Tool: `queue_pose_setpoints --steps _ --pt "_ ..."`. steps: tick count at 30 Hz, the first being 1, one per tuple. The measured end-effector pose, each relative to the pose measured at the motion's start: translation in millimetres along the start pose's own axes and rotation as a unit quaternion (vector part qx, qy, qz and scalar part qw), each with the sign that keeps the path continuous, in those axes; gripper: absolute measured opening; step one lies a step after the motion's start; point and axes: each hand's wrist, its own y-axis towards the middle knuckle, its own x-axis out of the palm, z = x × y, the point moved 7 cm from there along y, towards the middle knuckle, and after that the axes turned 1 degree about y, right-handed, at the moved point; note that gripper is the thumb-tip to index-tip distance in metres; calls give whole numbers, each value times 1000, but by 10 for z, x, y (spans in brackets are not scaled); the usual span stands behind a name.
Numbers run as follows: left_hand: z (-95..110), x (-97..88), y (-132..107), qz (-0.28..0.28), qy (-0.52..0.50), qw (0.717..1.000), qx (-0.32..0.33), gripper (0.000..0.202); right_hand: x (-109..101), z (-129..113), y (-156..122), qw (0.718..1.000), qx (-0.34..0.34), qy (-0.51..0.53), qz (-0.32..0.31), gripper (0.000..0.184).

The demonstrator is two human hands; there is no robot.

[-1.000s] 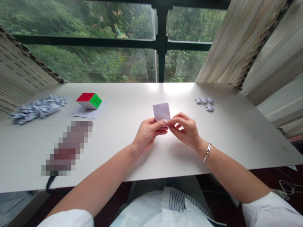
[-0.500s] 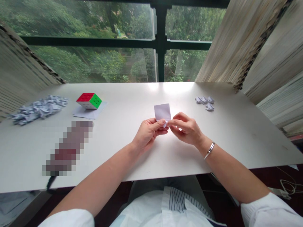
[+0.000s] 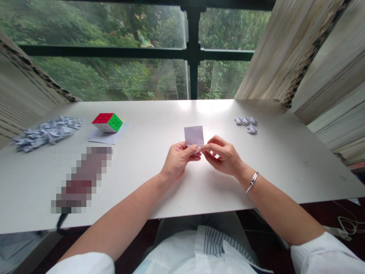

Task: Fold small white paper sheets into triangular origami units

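Note:
A small white paper slip (image 3: 194, 135) stands upright above the middle of the white table (image 3: 171, 182). My left hand (image 3: 178, 160) pinches its lower edge between thumb and fingers. My right hand (image 3: 224, 156), with a silver bracelet on the wrist, pinches the same lower edge from the right. The fingertips of both hands meet at the bottom of the paper and hide the fold there.
A heap of folded paper pieces (image 3: 45, 131) lies at the far left. A colour cube (image 3: 107, 121) sits on a sheet of paper (image 3: 107, 136). Several folded paper pieces (image 3: 247, 123) lie at the back right. A pixelated object (image 3: 81, 179) lies on the left. Window behind, blinds on both sides.
Both hands stay pinched on the paper slip; the slip has straightened a little and the fingertips have shifted slightly at its lower edge.

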Motion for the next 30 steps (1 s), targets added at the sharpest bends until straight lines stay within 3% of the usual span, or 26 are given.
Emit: queue_pose_setpoints --steps 2,4,8,16,24,30 --pt "15 -26 6 19 7 1000 20 25 17 117 1 989 107 100 26 13" --pt "22 -40 6 33 6 999 32 27 114 229 -22 955 208 210 16 20" --pt "14 6 0 5 9 999 33 24 263 319 -41 897 292 332 -9 33" --pt "-18 60 -11 -36 12 999 3 20 306 342 -51 867 323 380 -21 36" --pt "-73 52 -1 -41 45 998 -17 23 294 348 -60 882 321 346 1 33" --pt "-76 15 22 -60 60 996 -32 24 325 326 -56 882 310 354 -26 35"
